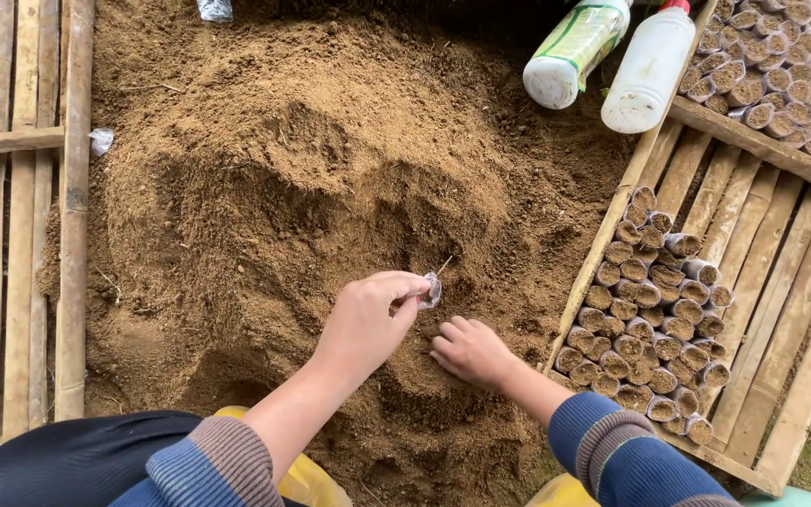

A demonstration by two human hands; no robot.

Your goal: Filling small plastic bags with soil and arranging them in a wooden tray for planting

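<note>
My left hand pinches a small clear plastic seedling bag between thumb and fingers, just above a big heap of brown soil. My right hand lies palm down in the soil right beside it, fingers curled into the loose dirt. Both arms wear striped blue sleeves pushed up the forearm.
Several soil-filled little bags stand packed in a bamboo-slat tray at right, with more filled bags in a second tray at top right. Two white plastic bottles lie at the soil's far edge. Bamboo slats border the left.
</note>
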